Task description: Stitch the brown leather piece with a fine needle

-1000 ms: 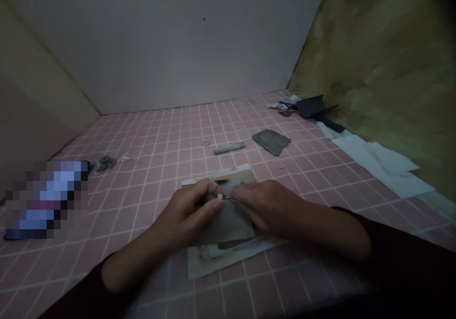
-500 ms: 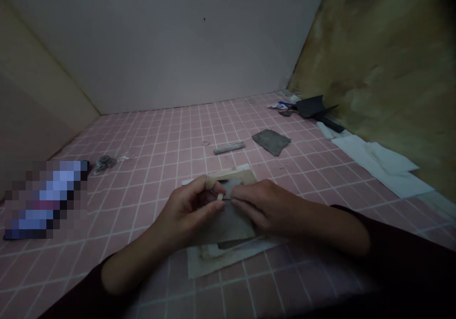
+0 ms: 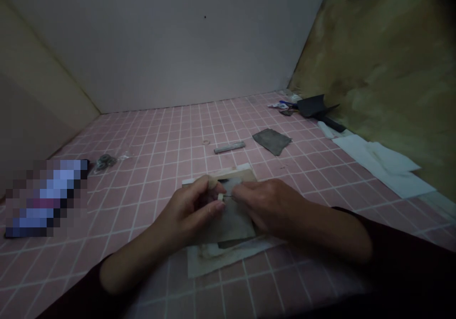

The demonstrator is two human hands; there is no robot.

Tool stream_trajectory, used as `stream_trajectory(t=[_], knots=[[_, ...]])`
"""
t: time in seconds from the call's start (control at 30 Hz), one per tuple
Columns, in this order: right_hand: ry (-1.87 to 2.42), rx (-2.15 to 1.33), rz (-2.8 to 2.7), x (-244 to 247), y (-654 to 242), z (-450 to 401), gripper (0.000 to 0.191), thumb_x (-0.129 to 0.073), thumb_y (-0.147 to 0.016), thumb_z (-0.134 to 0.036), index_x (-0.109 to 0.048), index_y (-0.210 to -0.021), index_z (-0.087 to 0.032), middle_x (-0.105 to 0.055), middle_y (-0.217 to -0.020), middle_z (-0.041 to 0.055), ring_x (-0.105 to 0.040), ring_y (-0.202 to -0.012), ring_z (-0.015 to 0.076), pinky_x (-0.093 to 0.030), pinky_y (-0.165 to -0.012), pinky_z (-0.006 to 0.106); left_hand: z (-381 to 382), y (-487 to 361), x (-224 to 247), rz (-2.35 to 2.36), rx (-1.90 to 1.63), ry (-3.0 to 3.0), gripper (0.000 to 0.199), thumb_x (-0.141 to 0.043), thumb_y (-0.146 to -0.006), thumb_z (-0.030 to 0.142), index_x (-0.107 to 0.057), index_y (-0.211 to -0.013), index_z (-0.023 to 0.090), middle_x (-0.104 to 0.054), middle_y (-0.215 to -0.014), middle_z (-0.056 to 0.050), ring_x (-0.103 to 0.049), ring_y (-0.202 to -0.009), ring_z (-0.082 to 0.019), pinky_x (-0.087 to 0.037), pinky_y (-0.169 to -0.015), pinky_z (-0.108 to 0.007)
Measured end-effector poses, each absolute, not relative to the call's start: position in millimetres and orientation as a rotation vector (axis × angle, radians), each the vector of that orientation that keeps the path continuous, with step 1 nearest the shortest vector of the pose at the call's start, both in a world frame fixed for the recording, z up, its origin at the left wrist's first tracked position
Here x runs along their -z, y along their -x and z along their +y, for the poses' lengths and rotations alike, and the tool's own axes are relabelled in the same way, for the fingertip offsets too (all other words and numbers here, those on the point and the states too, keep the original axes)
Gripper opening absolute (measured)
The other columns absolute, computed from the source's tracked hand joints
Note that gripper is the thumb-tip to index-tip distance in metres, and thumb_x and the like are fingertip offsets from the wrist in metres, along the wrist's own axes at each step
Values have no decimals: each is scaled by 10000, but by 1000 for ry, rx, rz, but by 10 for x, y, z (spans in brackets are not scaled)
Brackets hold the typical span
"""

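Observation:
Between thumb and fingertips, my left hand (image 3: 194, 207) pinches a small pale ring-like piece (image 3: 220, 197), its edge turned toward the right. My right hand (image 3: 265, 202) is closed on a thin metal rod (image 3: 228, 196), whose tip reaches to the pale piece. Most of the rod is hidden by the right fingers. Both hands are above a greyish sheet (image 3: 235, 224), which rests over stained paper (image 3: 199, 264) on the tiled-pattern surface.
Ahead lie a grey stick (image 3: 230, 147), a thin pale ring (image 3: 205, 142) and a dark grey sandpaper-like sheet (image 3: 272, 141). A blurred-out phone (image 3: 53, 195) and a bag of dark rings (image 3: 106, 162) are left. A black scoop (image 3: 313, 106) and white papers (image 3: 377, 162) line the right wall.
My right hand has shifted slightly to the right, so more of the thin rod shows between the hands. My left hand keeps its pinch on the pale piece.

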State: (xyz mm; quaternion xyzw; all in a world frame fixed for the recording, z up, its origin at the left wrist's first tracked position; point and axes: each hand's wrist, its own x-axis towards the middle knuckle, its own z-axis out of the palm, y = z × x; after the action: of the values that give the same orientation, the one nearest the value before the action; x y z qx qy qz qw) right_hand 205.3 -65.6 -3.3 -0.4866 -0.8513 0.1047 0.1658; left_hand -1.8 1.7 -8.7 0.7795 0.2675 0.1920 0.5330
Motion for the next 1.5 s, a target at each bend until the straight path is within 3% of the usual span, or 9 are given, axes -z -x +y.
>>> stream_trajectory(t=[0.17, 0.23, 0.5, 0.73, 0.97, 1.03, 1.2, 1.27, 1.5], knots=[[1220, -1331, -2113, -156, -2069, -574, 281, -382, -934, -198, -482, -673, -167, -508, -562, -30, -490, -535, 90, -378, -552, 216, 11, 59, 41, 612, -508, -2283, 174, -553, -894, 255, -530, -1058, 201, -604, -895, -7, -570, -822, -134, -429, -728, -252], [1170, -1528, -2011, -177, -2076, -547, 299, -371, -943, -211, -489, -672, -164, -503, -537, -36, -492, -515, 87, -389, -535, 206, 18, 64, 37, 612, -532, -2331, 189, -555, -893, 252, -530, -1074, 204, -612, -911, -6, -574, -833, -134, -428, -739, -253], [1360, -444, -2370, 34, -2050, -611, 52, -504, -828, -171, -555, -824, -163, -553, -699, 1, -432, -583, 106, -284, -544, 240, 39, 34, 47, 645, -441, -2117, 169, -485, -927, 340, -530, -981, 187, -536, -711, 22, -486, -613, -106, -375, -553, -214], [1172, -1552, -2013, -219, -2093, -555, 298, -383, -934, -216, -514, -672, -158, -499, -525, -37, -473, -494, 84, -370, -503, 196, 44, 74, 33, 585, -534, -2296, 180, -542, -896, 292, -538, -1048, 197, -598, -855, -20, -555, -765, -143, -426, -665, -242], [1282, -538, -2360, -13, -2050, -636, 82, -484, -844, -148, -563, -834, -170, -546, -700, -11, -430, -572, 100, -281, -530, 235, 37, 30, 72, 608, -410, -1894, 213, -483, -921, 376, -528, -943, 170, -522, -660, 18, -469, -578, -104, -365, -512, -197], [1288, -581, -2343, -18, -2050, -636, 95, -474, -858, -156, -550, -802, -168, -533, -687, -14, -429, -569, 97, -287, -532, 233, 35, 28, 66, 627, -442, -1998, 185, -506, -911, 351, -531, -954, 173, -546, -709, 4, -494, -623, -117, -388, -551, -214], [1186, -1487, -2004, -184, -2081, -569, 279, -386, -936, -213, -513, -693, -160, -488, -538, -38, -473, -502, 87, -369, -515, 207, 38, 45, 36, 554, -518, -2317, 145, -529, -900, 250, -536, -1031, 188, -594, -878, -22, -550, -787, -144, -421, -706, -261], [1159, -1593, -1942, -201, -2083, -563, 259, -383, -934, -215, -528, -728, -157, -493, -532, -39, -473, -491, 88, -378, -506, 206, 36, 47, 36, 532, -536, -2265, 154, -537, -900, 268, -539, -1032, 189, -596, -879, -21, -553, -794, -143, -422, -705, -256], [1312, -585, -2354, -30, -2041, -634, 102, -464, -856, -158, -544, -792, -167, -530, -686, -9, -434, -584, 100, -304, -551, 240, 20, 25, 70, 625, -422, -1883, 212, -500, -917, 379, -530, -925, 168, -487, -676, 27, -435, -573, -91, -343, -511, -198]])
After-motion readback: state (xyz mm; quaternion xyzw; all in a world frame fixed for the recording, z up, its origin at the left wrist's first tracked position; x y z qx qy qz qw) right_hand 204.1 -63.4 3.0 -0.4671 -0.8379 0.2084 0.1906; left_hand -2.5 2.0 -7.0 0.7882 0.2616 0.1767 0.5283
